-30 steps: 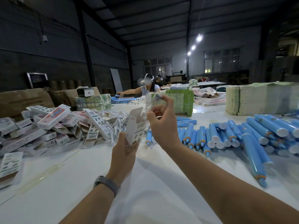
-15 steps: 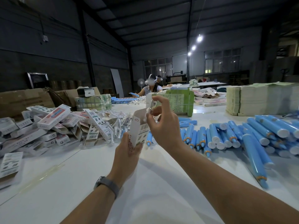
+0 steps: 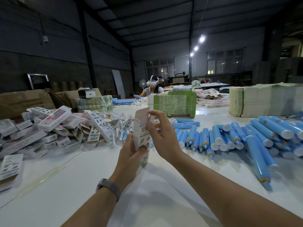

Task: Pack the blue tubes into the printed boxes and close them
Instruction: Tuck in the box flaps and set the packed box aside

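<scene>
Box (image 3: 141, 133) contents hidden; hands (image 3: 129, 154) cover base.

Two bare forearms, no sleeves in view, grey wristband (image 3: 109, 187) with dark clasp on the left wrist

Both forearms reached in from the near edge toward the middle. The left hand (image 3: 129, 154), a watch band on its wrist, was raised with fingers and thumb curled in a grip. The right hand (image 3: 161, 136) stood just right of it, slightly higher, fingertips pinched at the top.
</scene>
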The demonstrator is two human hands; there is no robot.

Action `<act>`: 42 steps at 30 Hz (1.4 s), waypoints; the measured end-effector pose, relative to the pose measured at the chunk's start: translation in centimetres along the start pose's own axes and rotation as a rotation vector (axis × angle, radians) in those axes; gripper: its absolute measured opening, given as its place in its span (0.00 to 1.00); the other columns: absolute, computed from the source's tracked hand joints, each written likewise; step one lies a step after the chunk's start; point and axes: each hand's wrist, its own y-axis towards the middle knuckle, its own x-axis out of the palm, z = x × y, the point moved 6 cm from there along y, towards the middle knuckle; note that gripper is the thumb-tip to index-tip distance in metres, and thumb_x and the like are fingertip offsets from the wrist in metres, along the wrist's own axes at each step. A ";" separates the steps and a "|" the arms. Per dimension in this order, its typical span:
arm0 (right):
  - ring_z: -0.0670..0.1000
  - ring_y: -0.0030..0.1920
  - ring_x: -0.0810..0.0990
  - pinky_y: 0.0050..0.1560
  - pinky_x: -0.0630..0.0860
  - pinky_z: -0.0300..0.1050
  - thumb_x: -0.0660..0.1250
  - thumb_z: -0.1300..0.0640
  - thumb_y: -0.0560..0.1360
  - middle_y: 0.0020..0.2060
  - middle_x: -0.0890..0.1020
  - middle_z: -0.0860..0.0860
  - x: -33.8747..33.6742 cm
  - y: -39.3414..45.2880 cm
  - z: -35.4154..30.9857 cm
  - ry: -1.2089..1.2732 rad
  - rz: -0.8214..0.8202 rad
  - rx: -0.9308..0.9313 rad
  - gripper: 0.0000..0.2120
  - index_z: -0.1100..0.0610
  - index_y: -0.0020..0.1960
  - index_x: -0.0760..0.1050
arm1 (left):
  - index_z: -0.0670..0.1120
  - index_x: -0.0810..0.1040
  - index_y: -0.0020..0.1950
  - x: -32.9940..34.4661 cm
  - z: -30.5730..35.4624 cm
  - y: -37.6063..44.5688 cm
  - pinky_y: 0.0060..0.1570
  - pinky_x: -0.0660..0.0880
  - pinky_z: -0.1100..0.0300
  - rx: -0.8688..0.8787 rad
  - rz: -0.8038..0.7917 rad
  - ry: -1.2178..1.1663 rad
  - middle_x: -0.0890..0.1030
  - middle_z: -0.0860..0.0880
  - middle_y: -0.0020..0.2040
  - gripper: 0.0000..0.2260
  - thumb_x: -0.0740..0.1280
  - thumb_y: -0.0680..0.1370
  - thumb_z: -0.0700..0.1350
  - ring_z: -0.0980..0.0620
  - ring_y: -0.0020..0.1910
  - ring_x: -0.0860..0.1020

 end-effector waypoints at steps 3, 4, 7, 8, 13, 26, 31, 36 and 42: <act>0.47 0.43 0.83 0.41 0.81 0.54 0.61 0.45 0.79 0.47 0.81 0.45 0.8 0.0 -0.4 0.040 -0.064 0.027 0.15 0.40 0.65 0.65 | 0.55 0.75 0.59 0.5 0.5 -0.3 0.57 0.78 0.37 0.019 -0.016 -0.101 0.82 0.42 0.54 0.12 0.65 0.76 0.45 0.37 0.56 0.80; 0.47 0.42 0.82 0.42 0.81 0.56 0.61 0.44 0.79 0.45 0.81 0.46 1.0 0.0 -0.6 0.029 -0.069 0.016 0.15 0.40 0.65 0.64 | 0.56 0.74 0.61 0.5 0.8 -0.2 0.54 0.80 0.40 0.031 -0.006 -0.117 0.81 0.43 0.55 0.13 0.65 0.77 0.50 0.38 0.55 0.80; 0.46 0.40 0.80 0.40 0.80 0.56 0.62 0.44 0.79 0.44 0.81 0.47 1.3 -0.1 -1.4 0.012 -0.066 -0.040 0.16 0.41 0.64 0.63 | 0.60 0.67 0.65 0.1 2.2 -0.1 0.47 0.81 0.48 0.126 0.049 -0.072 0.82 0.49 0.56 0.17 0.62 0.78 0.60 0.46 0.53 0.83; 0.45 0.40 0.80 0.40 0.80 0.55 0.62 0.45 0.79 0.44 0.81 0.48 1.4 -0.1 -1.6 0.010 -0.068 -0.057 0.16 0.41 0.65 0.62 | 0.64 0.65 0.66 0.0 2.7 -0.2 0.49 0.81 0.47 0.165 0.064 -0.057 0.82 0.50 0.58 0.15 0.60 0.79 0.59 0.46 0.54 0.83; 0.44 0.41 0.81 0.41 0.80 0.55 0.61 0.45 0.79 0.45 0.81 0.47 1.6 -0.3 -1.8 0.013 -0.061 -0.068 0.16 0.37 0.64 0.61 | 0.71 0.61 0.66 -0.2 4.6 -0.8 0.49 0.82 0.48 0.327 0.106 0.072 0.81 0.61 0.56 0.17 0.56 0.83 0.51 0.50 0.54 0.83; 0.46 0.37 0.80 0.39 0.80 0.56 0.63 0.45 0.79 0.46 0.82 0.46 1.9 -0.5 -1.0 0.011 -0.040 -0.003 0.14 0.40 0.61 0.61 | 0.69 0.70 0.60 -0.6 4.6 -0.3 0.43 0.82 0.43 0.268 0.100 0.049 0.84 0.48 0.51 0.14 0.58 0.81 0.49 0.45 0.45 0.84; 0.42 0.35 0.79 0.35 0.77 0.41 0.63 0.46 0.79 0.43 0.81 0.44 2.0 -0.5 -0.9 0.040 -0.057 0.016 0.07 0.43 0.55 0.67 | 0.70 0.70 0.59 -0.6 4.6 -0.3 0.47 0.79 0.32 0.261 0.107 0.058 0.83 0.47 0.49 0.14 0.57 0.81 0.50 0.39 0.46 0.83; 0.39 0.33 0.77 0.33 0.72 0.32 0.65 0.49 0.79 0.42 0.78 0.40 1.8 -0.3 -1.1 0.056 -0.061 0.017 0.05 0.48 0.51 0.71 | 0.69 0.69 0.60 -0.8 4.4 -0.3 0.44 0.77 0.31 0.259 0.125 0.044 0.82 0.42 0.47 0.14 0.57 0.81 0.50 0.36 0.44 0.82; 0.47 0.53 0.78 0.49 0.78 0.48 0.70 0.54 0.77 0.52 0.78 0.42 1.5 0.0 -1.9 0.042 -0.002 -0.018 0.05 0.51 0.47 0.74 | 0.68 0.69 0.60 -0.9 4.3 -0.2 0.39 0.78 0.36 0.282 0.130 0.031 0.82 0.41 0.47 0.12 0.58 0.81 0.51 0.33 0.42 0.80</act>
